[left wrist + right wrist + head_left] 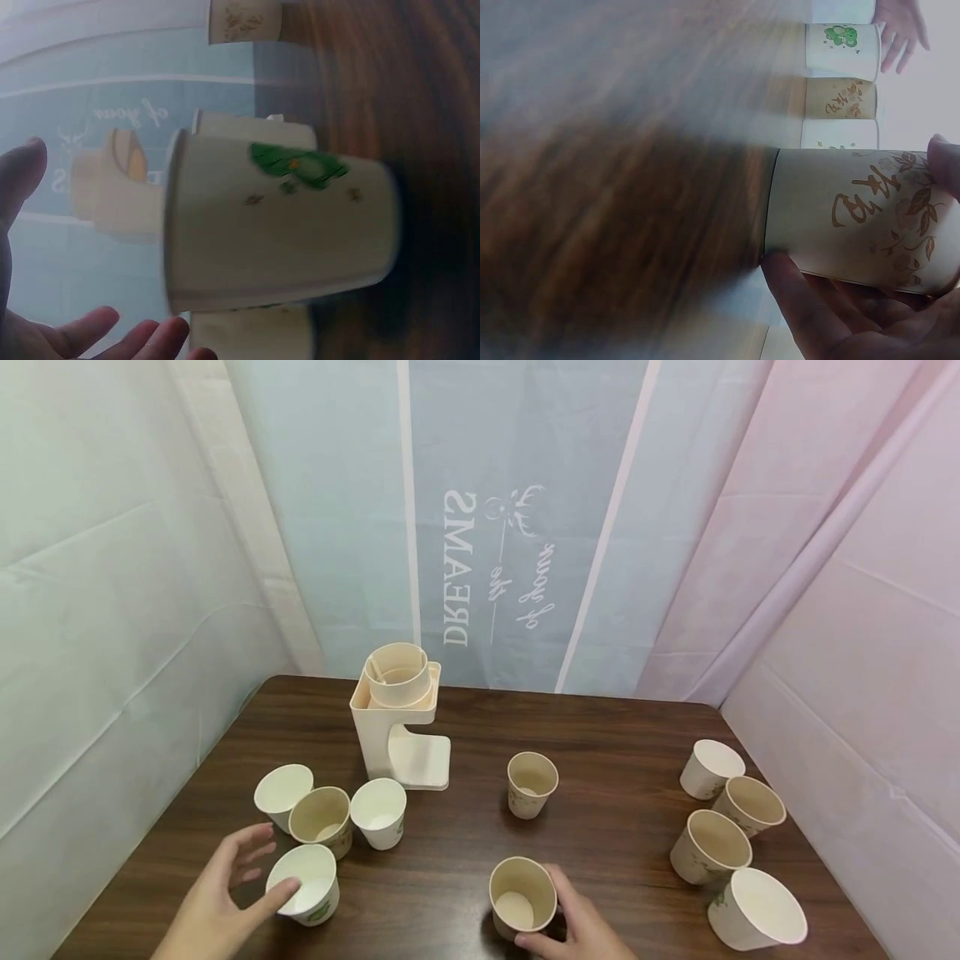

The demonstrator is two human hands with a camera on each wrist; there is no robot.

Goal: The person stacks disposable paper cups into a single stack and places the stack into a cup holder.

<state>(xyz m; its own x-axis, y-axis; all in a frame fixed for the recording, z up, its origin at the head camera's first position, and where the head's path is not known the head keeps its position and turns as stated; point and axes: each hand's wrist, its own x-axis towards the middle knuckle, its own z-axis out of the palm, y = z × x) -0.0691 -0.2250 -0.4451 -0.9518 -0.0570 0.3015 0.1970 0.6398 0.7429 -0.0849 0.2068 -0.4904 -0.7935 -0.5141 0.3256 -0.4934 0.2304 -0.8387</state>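
My right hand (pixel 576 920) grips a tan paper cup (pixel 522 897) at the front middle of the table, thumb on one side and fingers on the other. Brown flowers and lettering show on this cup (pixel 862 217) in the right wrist view. At front left, my left hand (pixel 225 883) is spread around the near side of a white paper cup (pixel 306 883) with a green print, its thumb overlapping the rim in the head view. From the left wrist, the fingers (pixel 161 337) appear loosely bent beside that cup. Behind it stand another tan cup (pixel 322 818) and two white cups (pixel 378 814).
A cream, C-shaped stand (pixel 375 739) with a round container on top is at the back left. One tan cup (pixel 531 785) stands mid-table. Several white and tan cups (pixel 712 852) cluster at the right. Fabric hangs behind the dark wooden table (pixel 600 743) and along both sides.
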